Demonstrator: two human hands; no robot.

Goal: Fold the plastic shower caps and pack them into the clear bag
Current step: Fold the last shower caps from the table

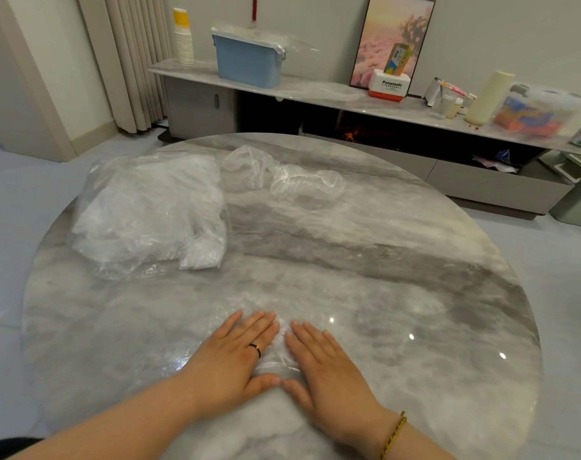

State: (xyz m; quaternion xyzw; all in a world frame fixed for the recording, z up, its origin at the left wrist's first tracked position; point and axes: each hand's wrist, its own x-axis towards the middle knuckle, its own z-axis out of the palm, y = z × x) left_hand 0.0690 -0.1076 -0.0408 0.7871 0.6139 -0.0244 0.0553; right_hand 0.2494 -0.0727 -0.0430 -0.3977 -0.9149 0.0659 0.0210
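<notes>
Your fingers (260,327) lie straight and close together, both palms flat. The left hand (236,356) and right hand (332,366) sit side by side, thumbs almost meeting, pressing down a shower cap (279,351) at the near edge of the surface (398,260). The cap is thin clear film and hard to make out against the stone. Expect it to weigh almost nothing, crumple readily, slide on the polish and puff back up when you ease off. I'd judge it best to pinch it at the gathered rim and hold each fold down with a flat palm. Well beyond your left hand lies the clear bag (149,210), already bulging with white film, its mouth toward you as far as I can tell. To its right, near the far edge, lie loose caps (282,175) in a crumpled heap. The surface is a round, glossy grey marble top. Behind it a long low shelf (315,89) carries a blue box (249,63), paper cups (184,44) and a framed picture (382,34), with a curtain (133,61) on the left.
</notes>
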